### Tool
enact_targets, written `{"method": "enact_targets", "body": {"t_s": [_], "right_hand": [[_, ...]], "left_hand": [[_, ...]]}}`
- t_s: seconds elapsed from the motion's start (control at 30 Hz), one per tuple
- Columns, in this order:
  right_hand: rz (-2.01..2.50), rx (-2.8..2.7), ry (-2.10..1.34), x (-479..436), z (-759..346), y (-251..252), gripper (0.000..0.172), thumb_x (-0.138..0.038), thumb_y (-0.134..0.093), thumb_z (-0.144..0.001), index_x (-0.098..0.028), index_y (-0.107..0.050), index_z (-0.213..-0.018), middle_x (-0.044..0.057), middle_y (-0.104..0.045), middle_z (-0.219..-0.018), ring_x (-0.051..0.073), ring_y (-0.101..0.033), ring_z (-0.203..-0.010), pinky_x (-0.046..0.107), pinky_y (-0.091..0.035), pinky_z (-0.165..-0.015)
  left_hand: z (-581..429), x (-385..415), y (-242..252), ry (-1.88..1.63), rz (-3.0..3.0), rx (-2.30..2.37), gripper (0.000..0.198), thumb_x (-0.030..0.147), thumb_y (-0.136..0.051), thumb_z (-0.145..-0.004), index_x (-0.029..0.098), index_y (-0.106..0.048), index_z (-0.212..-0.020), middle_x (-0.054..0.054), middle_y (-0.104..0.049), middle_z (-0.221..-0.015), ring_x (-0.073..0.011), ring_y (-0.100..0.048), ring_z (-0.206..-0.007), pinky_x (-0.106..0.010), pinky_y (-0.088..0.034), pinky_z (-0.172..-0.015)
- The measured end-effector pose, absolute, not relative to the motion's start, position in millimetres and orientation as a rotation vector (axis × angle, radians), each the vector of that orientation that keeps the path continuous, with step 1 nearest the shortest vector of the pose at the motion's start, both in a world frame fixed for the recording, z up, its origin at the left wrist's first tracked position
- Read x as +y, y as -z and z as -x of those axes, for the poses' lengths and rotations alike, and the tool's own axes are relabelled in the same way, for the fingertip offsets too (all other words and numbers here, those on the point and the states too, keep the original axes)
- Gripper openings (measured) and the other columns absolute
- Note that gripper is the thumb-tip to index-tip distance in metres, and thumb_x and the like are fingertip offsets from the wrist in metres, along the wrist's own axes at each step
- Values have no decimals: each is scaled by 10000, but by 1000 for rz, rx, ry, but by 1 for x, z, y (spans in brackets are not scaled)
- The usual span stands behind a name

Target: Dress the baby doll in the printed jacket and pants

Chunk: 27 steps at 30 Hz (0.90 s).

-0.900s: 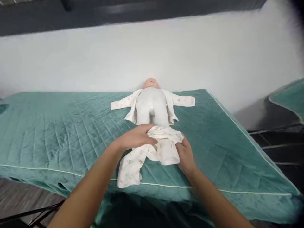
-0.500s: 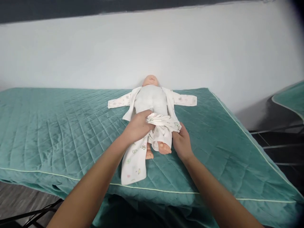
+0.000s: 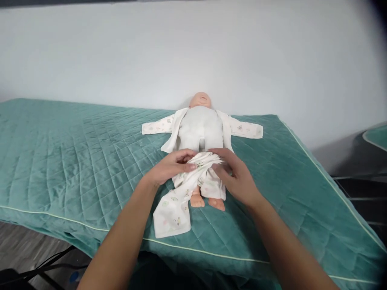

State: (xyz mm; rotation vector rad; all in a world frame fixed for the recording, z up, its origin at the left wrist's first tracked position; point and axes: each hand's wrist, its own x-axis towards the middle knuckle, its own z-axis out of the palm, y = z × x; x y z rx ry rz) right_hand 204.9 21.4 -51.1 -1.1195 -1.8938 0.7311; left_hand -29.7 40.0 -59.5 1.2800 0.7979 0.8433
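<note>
A baby doll (image 3: 201, 125) lies on its back on a teal quilted bed cover (image 3: 75, 153), head toward the wall. It wears an open white patterned top with sleeves spread out. White patterned baby trousers (image 3: 181, 197) are bunched at the doll's hips; one leg hangs empty toward me, and both bare feet (image 3: 208, 201) show. My left hand (image 3: 171, 167) grips the gathered waistband from the left. My right hand (image 3: 237, 177) pinches the same bunched cloth from the right.
The bed's front edge with pale piping (image 3: 211, 251) runs below my arms. A white wall (image 3: 193, 52) stands behind the doll. Dark floor (image 3: 359, 189) and the corner of another teal bed (image 3: 376, 137) lie at right. Cables (image 3: 45, 264) lie on the floor at lower left.
The trousers have been drawn up from the doll's feet toward its hips, baring both feet. My right hand shifted from the cloth's side onto the top of the bunched waistband.
</note>
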Motion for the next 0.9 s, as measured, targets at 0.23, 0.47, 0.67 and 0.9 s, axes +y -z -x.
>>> {"method": "enact_targets", "body": {"t_s": [0.23, 0.47, 0.67, 0.9], "right_hand": [[1237, -2164, -1093, 61, -182, 7, 317, -506, -684, -868, -199, -626, -817, -26, -561, -702, 132, -487, -652, 276, -357, -601], [1115, -1905, -1480, 81, -176, 28, 339, -499, -751, -810, -202, -600, -873, -27, -585, -773, 132, -523, -702, 255, -412, -617], [904, -2034, -1827, 74, -176, 21, 517, -307, -856, -663, -244, -677, -1144, -1, -719, -998, 218, -661, -897, 312, -532, -746], [1095, -1575, -1545, 73, -168, 38, 165, -247, -710, -718, -216, -647, -867, -35, -625, -730, 128, -528, -612, 249, -407, -552]], "left_hand": [[36, 33, 81, -849, -1130, 638, 443, 371, -836, -756, 167, -710, -1129, -34, -678, -929, -139, -616, -785, -226, -469, -686], [29, 41, 93, -1093, -825, 628, 379, 353, -879, -689, 139, -714, -955, -33, -694, -822, -126, -629, -709, -222, -488, -672], [23, 43, 94, -1218, -797, 692, 315, 397, -842, -734, 160, -677, -859, -1, -665, -761, -114, -591, -654, -238, -457, -650], [29, 37, 92, -1125, -1010, 775, 443, 517, -839, -715, 164, -699, -944, -1, -642, -818, -111, -548, -698, -228, -410, -631]]}}
